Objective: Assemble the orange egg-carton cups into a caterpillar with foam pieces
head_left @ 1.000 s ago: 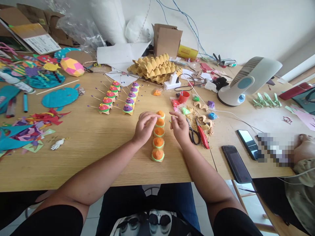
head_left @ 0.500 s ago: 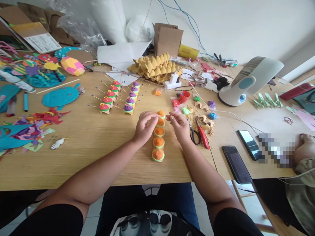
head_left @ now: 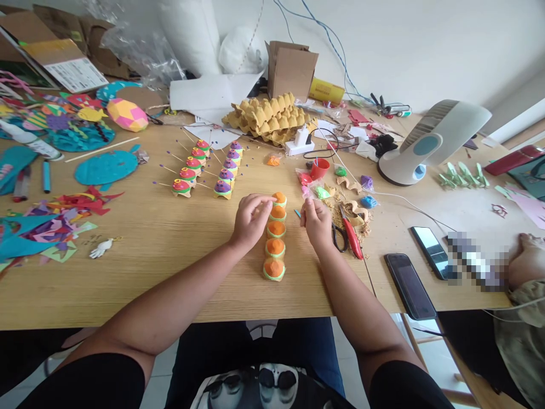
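Now the right hand (head_left: 317,220) has been drawn aside, pinched, any contents hidden, so the strip (head_left: 276,229) is attended only by the half-curled left hand (head_left: 252,220), grip unclear.

**Covered, cut off and too fuzzy to see**

The left hand (head_left: 251,221) hides a bit of the farthest orange-topped cup (head_left: 280,198), so I can't tell if they touch. The right hand (head_left: 316,221) may or may not be pinching the thin blue bit (head_left: 297,213). It also covers part of the black scissors (head_left: 340,237). By the table's (head_left: 204,261) near edge, far to the right, blurry squares cover a flat thing (head_left: 481,261). Another person's hand (head_left: 527,261) there is cut off. At the far left, a cardboard box (head_left: 51,48) is cut off too.
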`<action>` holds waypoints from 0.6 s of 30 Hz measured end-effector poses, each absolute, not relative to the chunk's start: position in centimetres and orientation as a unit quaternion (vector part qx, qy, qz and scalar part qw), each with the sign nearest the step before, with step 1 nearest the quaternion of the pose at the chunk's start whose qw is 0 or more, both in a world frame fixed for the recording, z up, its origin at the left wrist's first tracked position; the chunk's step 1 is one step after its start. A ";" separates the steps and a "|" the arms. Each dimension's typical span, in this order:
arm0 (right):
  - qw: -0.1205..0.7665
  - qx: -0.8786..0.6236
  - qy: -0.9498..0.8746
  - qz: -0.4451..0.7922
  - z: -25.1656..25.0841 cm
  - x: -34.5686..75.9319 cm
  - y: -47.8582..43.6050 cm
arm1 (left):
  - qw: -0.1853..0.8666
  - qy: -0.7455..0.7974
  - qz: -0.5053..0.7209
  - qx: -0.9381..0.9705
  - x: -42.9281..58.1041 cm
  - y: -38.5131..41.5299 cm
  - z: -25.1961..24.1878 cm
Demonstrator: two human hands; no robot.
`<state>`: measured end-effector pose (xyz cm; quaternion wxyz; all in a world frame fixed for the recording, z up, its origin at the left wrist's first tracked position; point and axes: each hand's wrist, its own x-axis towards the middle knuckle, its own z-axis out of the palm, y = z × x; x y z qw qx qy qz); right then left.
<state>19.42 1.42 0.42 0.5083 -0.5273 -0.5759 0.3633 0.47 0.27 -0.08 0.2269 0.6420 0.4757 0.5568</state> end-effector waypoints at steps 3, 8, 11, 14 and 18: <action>0.407 -0.555 -0.666 0.288 1.2 19.8 1.0 | 0.239 0.489 0.543 0.639 0.5 0.4 -0.5; 0.235 -0.582 -0.738 0.249 2.3 19.6 0.4 | 0.254 0.513 0.510 0.642 0.7 0.3 -1.2; 0.205 -0.575 -0.743 0.273 2.3 19.2 0.5 | 0.247 0.519 0.487 0.657 0.9 0.0 -1.4; 0.202 -0.572 -0.740 0.289 1.9 19.1 0.7 | 0.243 0.524 0.468 0.669 1.1 -0.1 -1.7; 0.229 -0.566 -0.732 0.302 1.6 19.1 0.7 | 0.255 0.524 0.476 0.659 1.1 0.1 -2.1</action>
